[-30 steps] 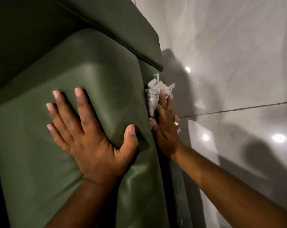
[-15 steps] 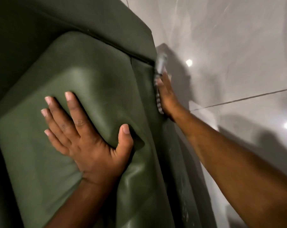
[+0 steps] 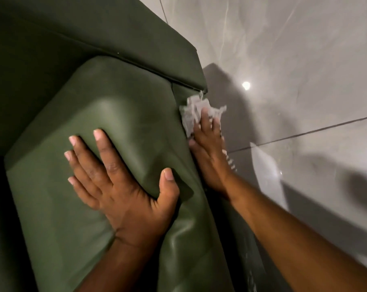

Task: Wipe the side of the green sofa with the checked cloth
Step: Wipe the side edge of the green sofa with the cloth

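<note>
The checked cloth sits right of the frame's centre, bunched between the right hand and the outer side of the green sofa. Most of it pokes out past the fingertips toward the top of the frame, just under the corner of the sofa's back, and a frayed edge shows on the hand's far side, by the knuckles. The fingers of this hand lie nearly straight and close together, pressing the cloth flat against the sofa's side rather than curled round it; the thumb rests along the sofa's edge. The palm faces the sofa, and the right forearm runs in from the lower right of the frame, hanging over the glossy grey tiled floor.

The left hand lies palm down in the middle of the frame on the sofa's padded armrest. Its fingers are spread wide apart, the thumb splayed toward the right edge of the armrest, and the leather dimples and creases under its weight. It holds nothing. The left forearm rises from the lower edge of the frame
</note>
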